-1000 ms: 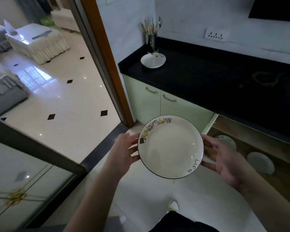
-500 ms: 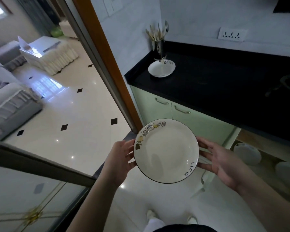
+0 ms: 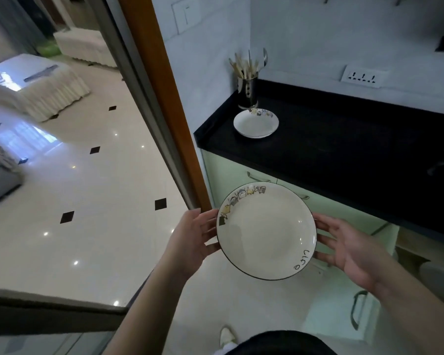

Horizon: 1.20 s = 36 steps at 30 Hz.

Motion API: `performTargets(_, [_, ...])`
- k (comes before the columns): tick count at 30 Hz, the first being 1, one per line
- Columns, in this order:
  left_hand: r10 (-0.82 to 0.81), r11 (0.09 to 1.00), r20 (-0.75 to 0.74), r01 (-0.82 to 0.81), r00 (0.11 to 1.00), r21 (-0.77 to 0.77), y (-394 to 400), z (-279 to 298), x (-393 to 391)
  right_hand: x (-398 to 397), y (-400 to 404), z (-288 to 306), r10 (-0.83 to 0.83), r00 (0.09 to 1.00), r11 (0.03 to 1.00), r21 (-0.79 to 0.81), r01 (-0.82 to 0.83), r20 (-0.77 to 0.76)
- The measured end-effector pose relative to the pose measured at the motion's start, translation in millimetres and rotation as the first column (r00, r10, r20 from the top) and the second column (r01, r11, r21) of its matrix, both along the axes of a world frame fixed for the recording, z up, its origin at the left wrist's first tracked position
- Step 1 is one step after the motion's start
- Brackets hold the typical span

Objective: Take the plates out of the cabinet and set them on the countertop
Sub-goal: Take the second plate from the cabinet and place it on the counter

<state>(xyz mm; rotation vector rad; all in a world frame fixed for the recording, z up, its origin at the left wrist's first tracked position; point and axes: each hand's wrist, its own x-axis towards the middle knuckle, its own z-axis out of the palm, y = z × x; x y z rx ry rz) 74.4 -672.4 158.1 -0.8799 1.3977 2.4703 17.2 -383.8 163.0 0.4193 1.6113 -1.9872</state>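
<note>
one plate [image 3: 256,123] already sits on the counter [image 3: 344,149], a second plate [image 3: 266,231] is gripped at its rim by left hand [image 3: 190,239] and right hand [image 3: 354,249] fingers, and seemingly more wait in the cabinet [image 3: 426,257].

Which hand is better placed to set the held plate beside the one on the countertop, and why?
Left, probably. The left hand grips the plate on the side nearer the countertop plate, up and to the left. The right hand holds the far edge, by the open cabinet door.

Left hand [image 3: 190,239]: fingers spread, cupping plate [image 3: 266,230] edge.
Right hand [image 3: 354,249]: palm up, fingers under opposite rim.
</note>
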Motion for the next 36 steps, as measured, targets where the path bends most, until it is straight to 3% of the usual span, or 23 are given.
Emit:
performTargets(8, [-0.225, 0.967, 0.038, 0.228, 0.974, -0.118, -49, -3, -83, -22, -31, -2, -0.12, 0.993, 0.993, -0.003, 0.12, -0.013])
performTargets(12, [-0.275, 0.956, 0.061, 0.28, 0.959, -0.083, -35, -5, -127, -45, -21, -6, -0.169, 0.985, 0.985, 0.009, 0.17, -0.016])
performTargets(17, [-0.414, 0.891, 0.017, 0.409, 0.91, -0.195, -6, 1, -198, -88, 4, -20, -0.26, 0.965, 0.963, 0.056, 0.262, -0.048])
performTargets(25, [-0.471, 0.843, 0.04, 0.464, 0.881, -0.271, 43, 6, -297, -172, 48, -20, -0.262, 0.957, 0.959, 0.08, 0.273, -0.125])
performTargets(28, [-0.562, 0.773, 0.014, 0.531, 0.827, -0.347, 56, 0, -328, -203, 65, -20, -0.295, 0.949, 0.952, 0.054, 0.302, -0.107])
performTargets(36, [-0.485, 0.852, 0.07, 0.489, 0.872, -0.186, 67, -13, -394, -265, 60, -31, -0.325, 0.945, 0.941, 0.089, 0.327, -0.035])
